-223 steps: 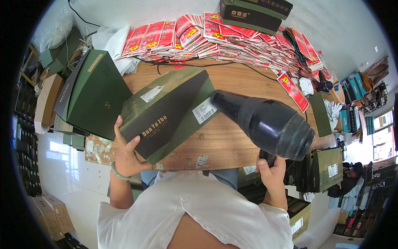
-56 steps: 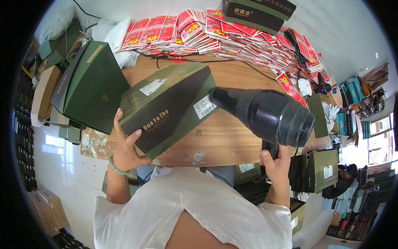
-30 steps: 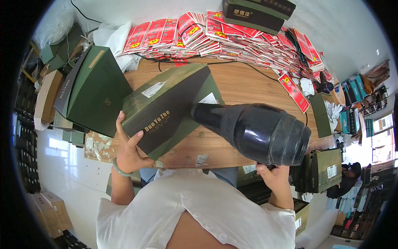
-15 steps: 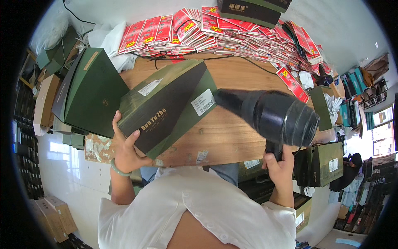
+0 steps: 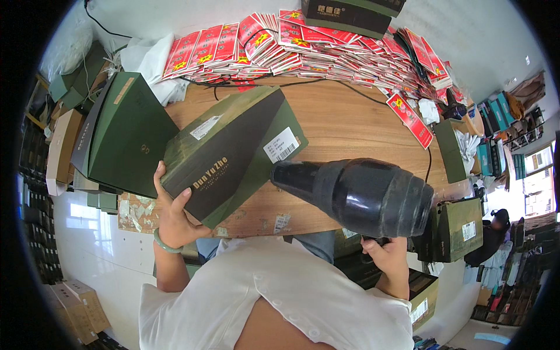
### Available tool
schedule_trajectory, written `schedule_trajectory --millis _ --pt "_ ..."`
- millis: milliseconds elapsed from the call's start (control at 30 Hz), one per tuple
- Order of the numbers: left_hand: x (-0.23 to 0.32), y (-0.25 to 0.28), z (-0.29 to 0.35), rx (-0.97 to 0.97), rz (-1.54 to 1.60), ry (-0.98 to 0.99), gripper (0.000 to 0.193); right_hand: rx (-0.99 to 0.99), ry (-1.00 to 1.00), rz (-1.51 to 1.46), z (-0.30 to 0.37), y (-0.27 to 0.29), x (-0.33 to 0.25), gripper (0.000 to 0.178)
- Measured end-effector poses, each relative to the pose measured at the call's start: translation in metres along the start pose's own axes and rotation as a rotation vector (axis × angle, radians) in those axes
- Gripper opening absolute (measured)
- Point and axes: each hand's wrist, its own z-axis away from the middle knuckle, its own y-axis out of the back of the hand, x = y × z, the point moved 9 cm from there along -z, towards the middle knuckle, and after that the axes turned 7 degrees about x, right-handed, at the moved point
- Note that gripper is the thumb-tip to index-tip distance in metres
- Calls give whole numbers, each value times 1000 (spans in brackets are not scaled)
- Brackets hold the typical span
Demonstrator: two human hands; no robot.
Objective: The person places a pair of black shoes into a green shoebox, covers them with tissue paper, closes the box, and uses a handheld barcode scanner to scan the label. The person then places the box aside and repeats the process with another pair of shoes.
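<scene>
My left hand [image 5: 178, 213] grips the near left corner of a green and dark brown shoe box [image 5: 227, 166], which is tilted above the wooden table. The box carries a white barcode label [image 5: 282, 145] on its right end and a second white sticker [image 5: 205, 127] on the upper side. In my right hand [image 5: 388, 256] is the handle of a black hair dryer [image 5: 361, 192]. Its nozzle points left, close to the box's side just below the barcode label; whether they touch I cannot tell. The dryer body hides part of the handle.
Red printed cards [image 5: 326, 55] are heaped along the table's back, with a dark box [image 5: 350, 17] on top. A green box [image 5: 125, 134] stands at the left. More boxes [image 5: 458, 230] are at the right. A black cord crosses the wooden table [image 5: 338, 125].
The hair dryer has come nearer to me and a little left, its nozzle moving from the label's right edge to below it. The shoe box has shifted slightly left.
</scene>
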Motion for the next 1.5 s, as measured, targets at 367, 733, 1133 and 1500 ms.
schedule_trajectory --millis 367,733,1133,1500 --pt "1 0 1 17 -21 -2 106 34 59 66 -18 -8 -7 45" --pt "6 6 -1 35 3 -3 107 405 -292 -233 -52 19 40 31" --pt "26 25 -2 -17 147 -16 112 407 -646 -520 -102 48 295 53" --pt "30 25 6 -9 163 11 112 527 -101 1029 -139 41 221 50"
